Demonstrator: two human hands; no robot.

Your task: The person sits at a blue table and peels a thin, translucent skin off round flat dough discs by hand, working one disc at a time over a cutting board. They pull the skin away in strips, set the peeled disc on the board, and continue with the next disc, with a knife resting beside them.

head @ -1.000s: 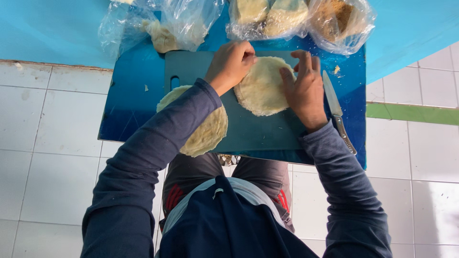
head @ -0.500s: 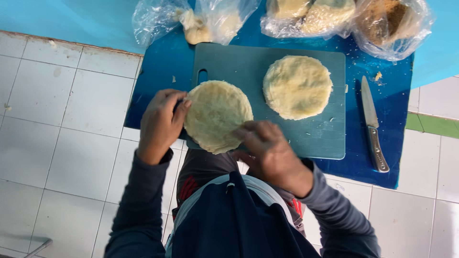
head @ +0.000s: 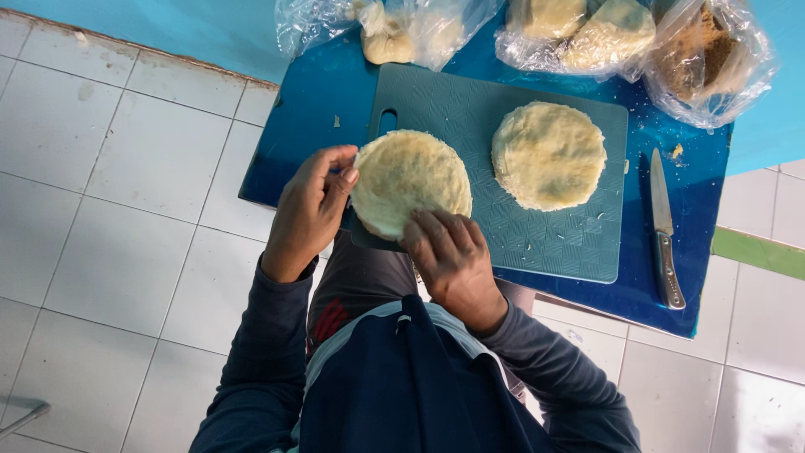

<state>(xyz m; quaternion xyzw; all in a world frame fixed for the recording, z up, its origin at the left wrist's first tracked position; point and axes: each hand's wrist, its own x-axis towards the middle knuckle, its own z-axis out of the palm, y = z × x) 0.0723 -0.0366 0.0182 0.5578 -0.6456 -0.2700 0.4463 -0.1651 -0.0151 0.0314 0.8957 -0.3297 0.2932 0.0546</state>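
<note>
A round pale stack of flatbreads is held over the near left corner of a grey-green cutting board. My left hand grips its left edge. My right hand holds its near edge, fingers on top. A second round stack of flatbreads lies flat on the board to the right, untouched.
The board rests on a small blue table. A knife lies on the table right of the board. Clear plastic bags with dough and flatbreads sit along the far edge. White floor tiles surround the table.
A second ago both hands pressed the stack now lying on the board. They then took hold of the other stack at the board's left corner and still hold it.
</note>
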